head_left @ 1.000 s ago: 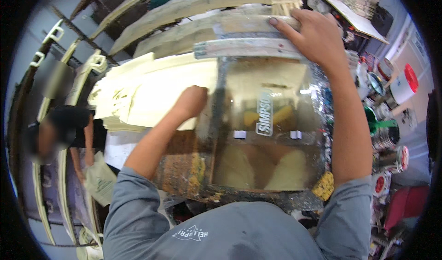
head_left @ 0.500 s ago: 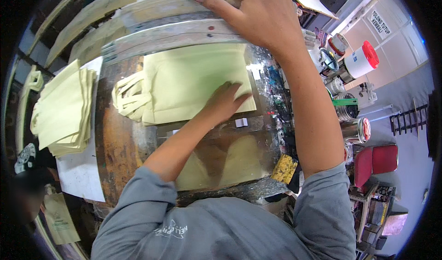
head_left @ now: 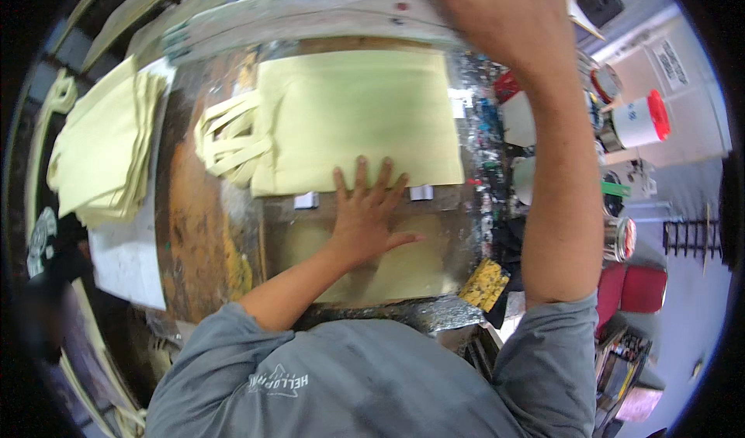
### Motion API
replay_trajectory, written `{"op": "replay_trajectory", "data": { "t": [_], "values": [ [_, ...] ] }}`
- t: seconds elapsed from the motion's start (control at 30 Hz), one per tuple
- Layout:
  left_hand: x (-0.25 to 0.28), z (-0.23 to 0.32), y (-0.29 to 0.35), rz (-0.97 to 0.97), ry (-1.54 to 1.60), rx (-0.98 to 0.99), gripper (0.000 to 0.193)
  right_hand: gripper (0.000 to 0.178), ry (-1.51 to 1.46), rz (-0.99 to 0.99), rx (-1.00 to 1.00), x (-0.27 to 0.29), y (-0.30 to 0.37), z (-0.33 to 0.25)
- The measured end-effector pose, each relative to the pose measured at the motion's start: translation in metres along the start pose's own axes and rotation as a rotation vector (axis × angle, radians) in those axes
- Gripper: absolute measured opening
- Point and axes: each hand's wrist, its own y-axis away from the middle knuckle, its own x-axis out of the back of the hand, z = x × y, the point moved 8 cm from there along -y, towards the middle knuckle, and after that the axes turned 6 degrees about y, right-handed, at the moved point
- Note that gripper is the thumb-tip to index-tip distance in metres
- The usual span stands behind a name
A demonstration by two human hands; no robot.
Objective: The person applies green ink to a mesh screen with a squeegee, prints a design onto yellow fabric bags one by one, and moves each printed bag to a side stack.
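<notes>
The left hand [head_left: 365,214], spread wide, has drawn back to the near edge of the pale yellow bag [head_left: 361,120], which lies mostly beyond it and now seems lined up beside the white tabs [head_left: 305,200]. Whether the right hand [head_left: 504,23] grips the frame [head_left: 310,20], I cannot tell.

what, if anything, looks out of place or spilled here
Coloured spatters mark the table to the right of the flat bag, as if paint had spilled there. The bag stack at left looks askew, its edges uneven.
</notes>
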Motion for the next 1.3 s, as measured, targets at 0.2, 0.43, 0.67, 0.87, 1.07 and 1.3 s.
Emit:
{"op": "replay_trajectory", "data": {
  "t": [0.2,0.43,0.67,0.87,1.07,1.3],
  "values": [
    [0.038,0.007,-0.006,0.068,0.011,0.000,0.115,0.079,0.041,0.121,-0.006,0.010,0.013,0.000],
    [0.240,-0.083,0.021,0.547,1.387,0.260,0.094,0.057,0.117,0.008,0.220,-0.032,0.058,-0.006],
    [0.116,-0.125,0.089,0.550,0.614,0.357,0.116,0.059,-0.056,-0.261,0.163,-0.115,0.122,0.007],
    [0.093,-0.129,0.108,0.548,0.293,0.352,0.128,0.050,0.076,-0.238,0.192,-0.149,0.187,-0.028],
    [0.090,-0.130,0.109,0.567,0.289,0.305,0.132,0.044,0.147,-0.092,0.184,-0.182,0.137,-0.017],
    [0.094,-0.131,0.104,0.555,0.307,0.312,0.131,0.054,0.212,0.018,0.188,-0.248,0.001,0.039]
  ]
}}
